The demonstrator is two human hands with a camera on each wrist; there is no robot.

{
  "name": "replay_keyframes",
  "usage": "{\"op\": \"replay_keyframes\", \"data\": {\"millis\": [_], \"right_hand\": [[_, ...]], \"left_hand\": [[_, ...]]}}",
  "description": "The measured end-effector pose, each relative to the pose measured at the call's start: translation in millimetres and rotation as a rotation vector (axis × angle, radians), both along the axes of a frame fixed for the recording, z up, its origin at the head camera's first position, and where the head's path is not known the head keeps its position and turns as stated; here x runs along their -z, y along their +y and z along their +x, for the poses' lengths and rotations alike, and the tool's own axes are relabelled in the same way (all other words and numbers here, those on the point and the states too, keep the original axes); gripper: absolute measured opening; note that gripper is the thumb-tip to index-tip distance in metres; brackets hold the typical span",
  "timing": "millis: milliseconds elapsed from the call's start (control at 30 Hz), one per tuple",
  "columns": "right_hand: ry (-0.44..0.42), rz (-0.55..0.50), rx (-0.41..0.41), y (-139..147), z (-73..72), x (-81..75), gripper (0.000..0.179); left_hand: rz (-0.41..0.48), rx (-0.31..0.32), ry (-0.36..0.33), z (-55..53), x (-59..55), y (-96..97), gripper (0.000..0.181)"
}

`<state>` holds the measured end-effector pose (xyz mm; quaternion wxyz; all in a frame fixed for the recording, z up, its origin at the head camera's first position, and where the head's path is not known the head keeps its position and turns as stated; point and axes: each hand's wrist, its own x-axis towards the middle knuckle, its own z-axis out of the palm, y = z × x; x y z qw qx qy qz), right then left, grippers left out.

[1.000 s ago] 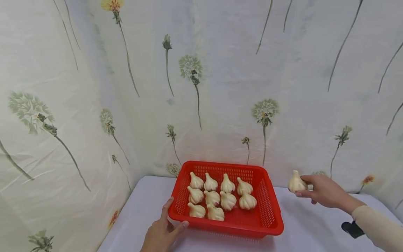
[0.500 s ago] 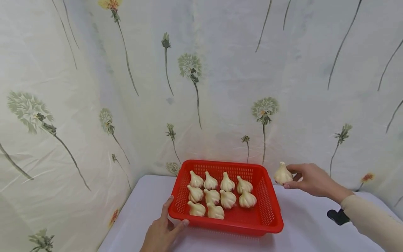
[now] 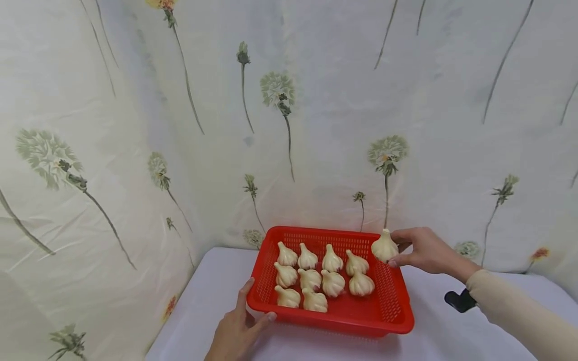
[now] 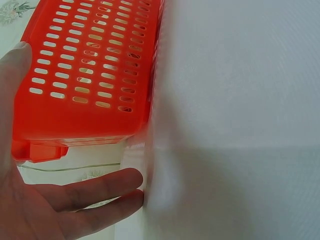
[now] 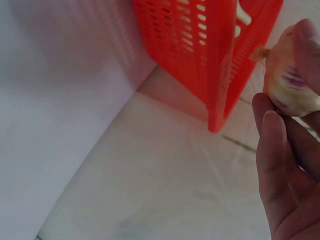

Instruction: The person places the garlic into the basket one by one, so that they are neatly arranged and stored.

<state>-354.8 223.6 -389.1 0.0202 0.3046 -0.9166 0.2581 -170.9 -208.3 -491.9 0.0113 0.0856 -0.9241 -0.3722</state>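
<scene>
My right hand [image 3: 426, 250] pinches a cream garlic bulb [image 3: 385, 246] between thumb and fingers. The bulb is upright, in front of the right back corner of the red plastic basket [image 3: 343, 323] as the head view sees it. In the right wrist view, that garlic bulb [image 5: 287, 80] shows purple streaks and a tuft of roots. Several more garlic bulbs [image 3: 333, 284] lie in rows inside the basket. At the basket's near left corner is my left hand [image 3: 237, 328], thumb against the front rim and index finger along the left side. Two straight fingers [image 4: 100, 187] reach down to the table.
A white-covered table [image 3: 212, 271] carries the basket. Behind it and to the left hangs a pale curtain [image 3: 316, 125] printed with dandelions. A black strap piece [image 3: 460, 301] sticks out by the right sleeve [image 3: 510, 306].
My right hand has carried the garlic bulb leftward, from beside the basket to its right back corner. The left hand keeps its place on the basket. The head view has shifted slightly.
</scene>
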Motion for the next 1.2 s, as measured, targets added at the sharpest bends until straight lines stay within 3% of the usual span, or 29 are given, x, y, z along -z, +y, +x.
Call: {"op": "replay_keyframes", "data": {"millis": [333,767,1000,1200], "right_hand": [[-0.136,-0.023,-0.105,-25,-4.6,1.3,0.052],[-0.224,0.042,-0.294,-65,-1.8,4.8,0.050],[-0.325,0.074,-0.339,-83,5.4,9.3,0.042],[-0.373,0.166,-0.354,-99,9.9,13.6,0.041]], "left_hand": [[0.012,0.002,-0.001,-0.9,2.4,-0.6,0.103],[0.021,0.004,-0.001,-1.4,3.0,-1.1,0.102],[0.027,0.013,-0.006,-2.2,5.1,-2.6,0.101],[0.009,0.018,0.023,-1.7,4.7,-3.2,0.099]]}}
